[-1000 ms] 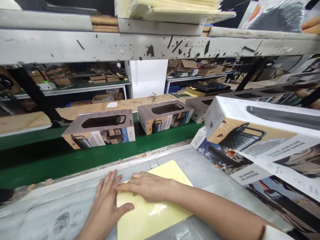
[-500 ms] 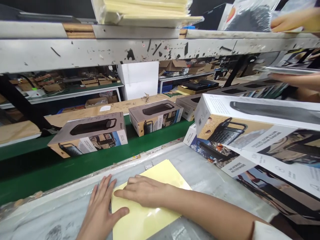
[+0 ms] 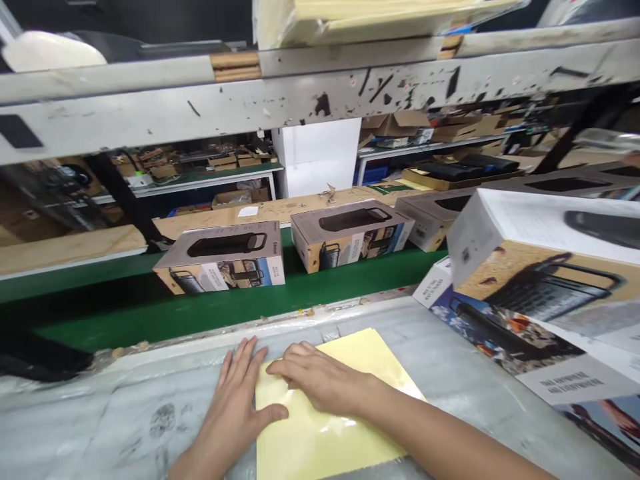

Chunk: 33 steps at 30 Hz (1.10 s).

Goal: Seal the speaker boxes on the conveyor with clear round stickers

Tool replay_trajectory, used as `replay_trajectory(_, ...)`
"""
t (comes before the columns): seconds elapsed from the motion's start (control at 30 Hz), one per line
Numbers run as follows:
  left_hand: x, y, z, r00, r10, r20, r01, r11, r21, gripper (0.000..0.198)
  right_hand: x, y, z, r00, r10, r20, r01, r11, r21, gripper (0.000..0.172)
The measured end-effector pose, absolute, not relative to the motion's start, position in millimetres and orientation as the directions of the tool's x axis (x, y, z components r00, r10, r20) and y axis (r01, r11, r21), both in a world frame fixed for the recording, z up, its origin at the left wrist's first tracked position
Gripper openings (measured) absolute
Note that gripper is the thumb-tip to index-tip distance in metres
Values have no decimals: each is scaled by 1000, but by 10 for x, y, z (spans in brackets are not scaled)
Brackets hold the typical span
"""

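A glossy yellow sheet [image 3: 305, 450] lies flat on the worktable in front of me, shiny with reflections. My left hand [image 3: 233, 413] rests along its left edge, fingers spread on the table and thumb on the yellow surface. Over the sheet's upper left part is my right hand [image 3: 320, 380], its fingers bunched and pressed together close to my left fingers. Whatever the right fingertips pinch is hidden or too small to name. The right forearm crosses the sheet's lower right side.
Printed speaker boxes [image 3: 220, 257] stand on a green conveyor belt [image 3: 125, 317] beyond the table. More boxes [image 3: 493, 223] are stacked at the right. A scuffed shelf beam [image 3: 165, 110] crosses above, carrying a plastic-wrapped yellow pack [image 3: 395, 20].
The view has turned left, so the scene sits further right. My hands keep nearly the same place on the sheet. The other person's hands at upper right have mostly left view.
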State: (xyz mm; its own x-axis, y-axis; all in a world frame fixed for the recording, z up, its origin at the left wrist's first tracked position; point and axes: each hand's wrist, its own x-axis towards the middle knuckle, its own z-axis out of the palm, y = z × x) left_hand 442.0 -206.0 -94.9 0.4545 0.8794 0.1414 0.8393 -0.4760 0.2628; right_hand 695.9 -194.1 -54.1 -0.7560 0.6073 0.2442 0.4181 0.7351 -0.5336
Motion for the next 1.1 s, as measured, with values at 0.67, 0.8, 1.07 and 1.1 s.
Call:
replay_trajectory(0.67,4539,-2146,-624,440,898,10,834,-413,367,92,6978,-1906,-656,-768,507,391,320,833,-451,65)
replay_trajectory(0.8,4572,-2111,-559,448,894,-15,815,-402,418,93,6959,-1929,-636,-696,627,351,301,698,-650,58)
replay_trajectory(1.07,4631,-2235,-432,481,876,30,814,-459,357,85,7302,-1752,-325,-142,946,293,-176,267,-947,71)
replay_trajectory(1.1,4656,-2206,-375,512,856,72,794,-504,340,77,7394,-1690,-282,-75,959,273,-209,252,-945,75)
